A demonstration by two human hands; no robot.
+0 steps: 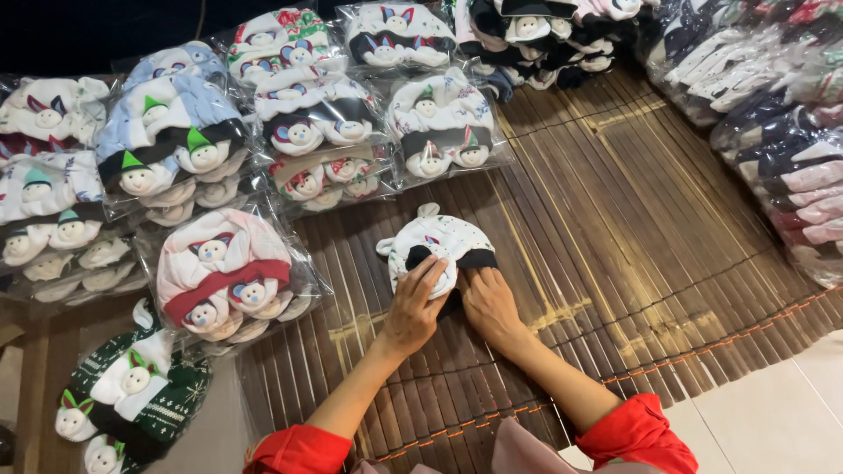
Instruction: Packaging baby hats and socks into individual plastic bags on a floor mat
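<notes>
A small white baby hat [439, 243] with a black band and little ears lies on a brown bamboo mat [632, 228]. My left hand [415, 303] rests on its lower left part, fingers curled over the white fabric. My right hand [488, 301] presses on the black band at its lower right. Both arms come up from the bottom edge in red sleeves.
Clear plastic packs of similar hats with small animal faces lie in rows at the left and top, such as a pink-banded pack [226, 276] and a green knitted one [132, 395]. More wrapped stacks [781, 140] line the right side. White floor tile [773, 412] shows at the lower right.
</notes>
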